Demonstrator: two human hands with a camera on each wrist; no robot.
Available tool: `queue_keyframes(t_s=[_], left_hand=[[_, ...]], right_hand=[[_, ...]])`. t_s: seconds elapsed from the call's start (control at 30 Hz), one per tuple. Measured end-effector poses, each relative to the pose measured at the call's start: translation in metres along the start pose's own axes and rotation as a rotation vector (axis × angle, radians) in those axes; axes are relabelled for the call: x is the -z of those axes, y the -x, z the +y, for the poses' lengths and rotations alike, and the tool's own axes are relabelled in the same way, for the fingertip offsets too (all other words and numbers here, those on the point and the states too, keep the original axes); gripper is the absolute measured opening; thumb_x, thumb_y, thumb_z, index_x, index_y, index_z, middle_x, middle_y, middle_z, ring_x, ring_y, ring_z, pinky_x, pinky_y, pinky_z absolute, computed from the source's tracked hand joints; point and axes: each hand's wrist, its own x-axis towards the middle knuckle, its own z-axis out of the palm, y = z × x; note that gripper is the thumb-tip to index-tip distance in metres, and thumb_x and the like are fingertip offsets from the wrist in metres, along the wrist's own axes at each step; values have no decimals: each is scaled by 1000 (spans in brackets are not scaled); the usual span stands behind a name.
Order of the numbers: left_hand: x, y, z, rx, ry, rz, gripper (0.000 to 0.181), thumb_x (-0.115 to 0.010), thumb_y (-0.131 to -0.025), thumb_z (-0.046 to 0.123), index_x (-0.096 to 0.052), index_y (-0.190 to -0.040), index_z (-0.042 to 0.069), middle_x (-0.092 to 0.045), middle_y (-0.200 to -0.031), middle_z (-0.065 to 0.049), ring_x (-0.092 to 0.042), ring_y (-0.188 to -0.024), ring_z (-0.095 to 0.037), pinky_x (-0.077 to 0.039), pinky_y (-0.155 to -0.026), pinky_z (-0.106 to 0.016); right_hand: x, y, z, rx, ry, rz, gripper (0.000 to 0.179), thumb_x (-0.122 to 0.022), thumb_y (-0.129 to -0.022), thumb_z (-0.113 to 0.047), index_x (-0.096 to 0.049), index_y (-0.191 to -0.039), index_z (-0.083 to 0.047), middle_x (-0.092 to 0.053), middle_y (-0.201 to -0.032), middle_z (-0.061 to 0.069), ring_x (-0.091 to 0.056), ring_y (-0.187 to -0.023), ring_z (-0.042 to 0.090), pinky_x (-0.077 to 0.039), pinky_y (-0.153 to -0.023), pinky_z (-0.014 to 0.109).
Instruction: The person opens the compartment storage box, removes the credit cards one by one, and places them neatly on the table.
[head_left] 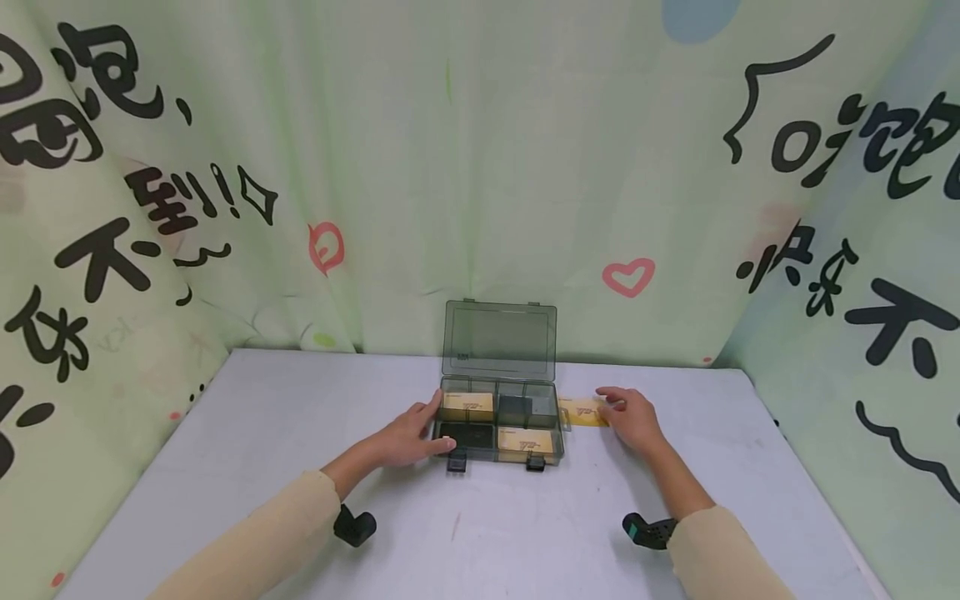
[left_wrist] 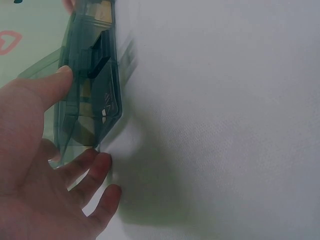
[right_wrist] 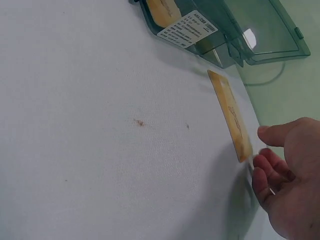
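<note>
A clear grey plastic compartment box (head_left: pixel 527 455) stands on the table with its lid (head_left: pixel 499 340) raised. My left hand (head_left: pixel 408 435) holds the box at its left side, the thumb over the front corner; the left wrist view shows the thumb on the box wall (left_wrist: pixel 70 107) and the other fingers beside it. Yellow packs (head_left: pixel 468 407) fill two compartments, dark items (head_left: pixel 467 436) others. A flat yellow packet (head_left: pixel 583 412) lies right of the box. My right hand (head_left: pixel 632 421) is at its outer end; in the right wrist view a gap shows between thumb and fingers, beside the packet (right_wrist: pixel 231 117).
The white table (head_left: pixel 525 533) reaches back to a printed curtain (head_left: pixel 480 183) that also hangs at both sides. Two black latches (head_left: pixel 535 462) stick out from the box's front. Dark wrist devices (head_left: pixel 649 532) sit under both forearms. A white label (right_wrist: pixel 188 29) marks the box's side.
</note>
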Motion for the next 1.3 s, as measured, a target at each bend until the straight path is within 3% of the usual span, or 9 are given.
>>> queue_keyframes(t_s=[0.37, 0.53, 0.77, 1.07, 1.3], left_hand=[[2, 3, -3, 22, 12, 8, 91, -63, -91, 47, -9, -157, 15, -43, -140, -16, -49, -102, -21, -42, -96, -45], [2, 5, -4, 22, 17, 9, 91, -63, -91, 47, -9, -157, 15, -44, -138, -15, -49, -100, -20, -42, -93, -44], [0, 3, -2, -4, 6, 5, 90, -62, -92, 47, -9, -157, 14, -45, -137, -14, -50, -98, -19, -42, -90, -43], [-1, 1, -3, -6, 9, -3, 91, -62, -92, 47, -8, -157, 14, -40, -145, -18, -50, -111, -24, -39, -104, -49], [-2, 1, -2, -24, 12, 11, 90, -62, -91, 47, -10, -157, 13, -41, -143, -18, -50, -109, -24, -40, -102, -49]], right_hand=[[-3, 8, -16, 24, -84, -10, 33, -55, -97, -14, -60, -129, -5, -55, -128, 22, -55, -115, 37, -50, -96, 45], [-3, 12, -30, 49, -105, -15, 34, -56, -98, -17, -59, -130, -7, -55, -129, 20, -54, -117, 36, -50, -97, 45], [-3, 18, -50, 135, -139, -5, 31, -57, -97, -14, -61, -127, -3, -58, -125, 21, -57, -113, 36, -53, -90, 43], [-12, 21, -71, 204, -180, -19, 29, -59, -96, -10, -62, -124, -2, -60, -121, 20, -59, -110, 35, -54, -84, 41], [-17, 19, -78, 242, -205, -22, 28, -60, -94, -8, -63, -122, -2, -62, -118, 18, -60, -107, 33, -53, -78, 35]])
